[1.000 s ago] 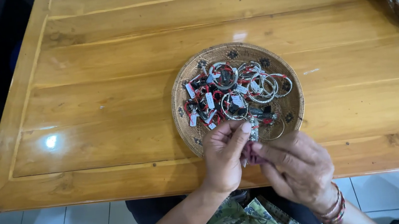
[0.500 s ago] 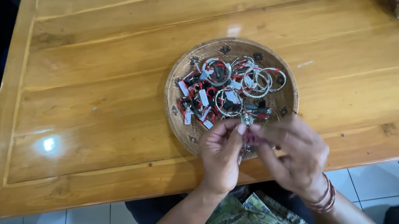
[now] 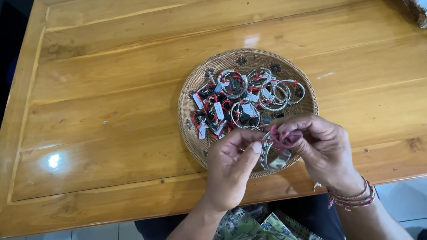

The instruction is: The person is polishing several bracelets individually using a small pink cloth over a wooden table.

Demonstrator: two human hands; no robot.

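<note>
Mid-step on one piece: left hand (image 3: 233,166) pinching a silver bangle (image 3: 272,153) by its rim, right hand (image 3: 317,145) clenched on a small dark-red cloth (image 3: 285,137) pressed against that bangle, both just over the near rim of the woven tray (image 3: 189,106) on the bench (image 3: 115,93) (remaining tagged bangles (image 3: 245,98) heaped in the tray, red ties showing). Next move likely calls for turning the bangle within the left pinch to present fresh metal to the cloth, grip kept firm against slipping. Versus a second ago: both hands shifted slightly right along the tray rim, bangle now clear of the heap and plainly visible; heap itself unchanged.
</note>
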